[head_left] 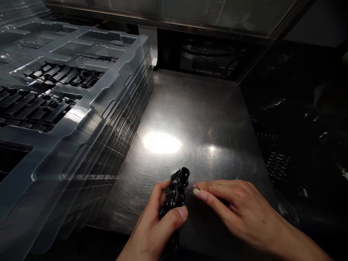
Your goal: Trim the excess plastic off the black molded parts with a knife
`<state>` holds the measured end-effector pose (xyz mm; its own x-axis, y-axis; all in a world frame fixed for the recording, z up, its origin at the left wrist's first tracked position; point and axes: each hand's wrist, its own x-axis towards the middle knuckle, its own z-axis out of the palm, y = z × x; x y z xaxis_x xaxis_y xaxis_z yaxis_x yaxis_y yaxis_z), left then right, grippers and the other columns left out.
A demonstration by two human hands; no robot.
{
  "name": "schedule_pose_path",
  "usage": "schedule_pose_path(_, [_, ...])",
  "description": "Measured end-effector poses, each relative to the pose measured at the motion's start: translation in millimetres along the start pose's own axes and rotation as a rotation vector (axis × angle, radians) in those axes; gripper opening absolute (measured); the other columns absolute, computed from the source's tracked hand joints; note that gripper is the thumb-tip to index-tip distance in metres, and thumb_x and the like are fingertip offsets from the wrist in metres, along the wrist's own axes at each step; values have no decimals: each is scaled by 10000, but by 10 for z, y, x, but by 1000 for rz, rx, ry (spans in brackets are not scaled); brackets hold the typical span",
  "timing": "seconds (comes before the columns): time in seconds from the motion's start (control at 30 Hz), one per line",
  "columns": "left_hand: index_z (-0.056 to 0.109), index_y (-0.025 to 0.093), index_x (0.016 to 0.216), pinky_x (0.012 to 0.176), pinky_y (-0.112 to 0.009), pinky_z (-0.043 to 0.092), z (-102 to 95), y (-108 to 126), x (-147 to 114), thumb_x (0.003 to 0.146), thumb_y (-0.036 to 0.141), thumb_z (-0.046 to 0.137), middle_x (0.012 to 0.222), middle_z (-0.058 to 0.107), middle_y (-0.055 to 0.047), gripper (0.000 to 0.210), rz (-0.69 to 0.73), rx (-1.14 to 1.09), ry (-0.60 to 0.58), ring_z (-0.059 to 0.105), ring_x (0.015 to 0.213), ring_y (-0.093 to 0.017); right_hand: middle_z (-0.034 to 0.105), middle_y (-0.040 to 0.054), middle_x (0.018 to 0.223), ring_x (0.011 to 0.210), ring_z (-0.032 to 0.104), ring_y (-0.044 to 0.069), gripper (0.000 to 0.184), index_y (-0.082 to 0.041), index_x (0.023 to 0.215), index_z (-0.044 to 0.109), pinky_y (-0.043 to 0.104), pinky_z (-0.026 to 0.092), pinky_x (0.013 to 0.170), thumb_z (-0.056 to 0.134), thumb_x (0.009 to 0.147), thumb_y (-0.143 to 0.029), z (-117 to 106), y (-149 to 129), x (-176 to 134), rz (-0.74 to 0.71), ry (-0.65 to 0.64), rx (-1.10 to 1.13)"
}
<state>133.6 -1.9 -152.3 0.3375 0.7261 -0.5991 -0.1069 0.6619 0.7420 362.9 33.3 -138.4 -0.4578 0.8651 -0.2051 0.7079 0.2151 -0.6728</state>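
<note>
Your left hand [152, 224] is curled around the black linked part [175, 192], thumb pressed on its near end and fingers wrapped behind it, at the near edge of the steel table [195, 116]. Your right hand [239, 210] lies flat, fingers extended and loosely together, its fingertips [199, 194] touching the part's side. Stacked clear trays [89, 108] occupy the table's left edge.
</note>
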Motion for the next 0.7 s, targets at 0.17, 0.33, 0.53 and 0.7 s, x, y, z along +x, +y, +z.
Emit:
schedule_pose_path(0.17, [540, 335, 1345, 1031, -496, 437, 12, -12, 4, 979, 451, 640, 1185, 686, -18, 398, 35, 66, 18, 599, 1134, -300, 760, -64, 800, 758, 759, 209, 269, -382, 1034, 748, 362, 581, 774, 489, 1107, -382, 44, 10, -68, -2, 69, -111])
schedule_pose_path(0.33, [536, 294, 1286, 996, -504, 456, 82, 43, -27, 988, 482, 609, 1146, 680, -47, 360, 10, 61, 37, 607, 1120, -328, 806, -31, 924, 740, 766, 224, 359, -350, 986, 737, 352, 556, 637, 421, 1121, -455, 94, -54, -113, 68, 114, -210])
schedule_pose_path(0.53, [550, 310, 1255, 1062, -484, 422, 136, 43, -37, 993, 452, 621, 1245, 719, -48, 306, 22, 2, 55, 609, 1251, -354, 829, -2, 979, 765, 786, 257, 439, -344, 951, 748, 345, 483, 532, 374, 1123, -495, 144, -104, -170, 104, 131, -289])
schedule_pose_path(0.7, [540, 288, 1240, 1063, -502, 425, 170, 20, -33, 985, 462, 624, 1216, 713, -50, 320, 39, 23, 85, 613, 1219, -352, 838, 13, 1051, 780, 800, 289, 442, -385, 1146, 784, 373, 496, 542, 356, 1110, -490, 214, -147, -206, 172, 195, -302])
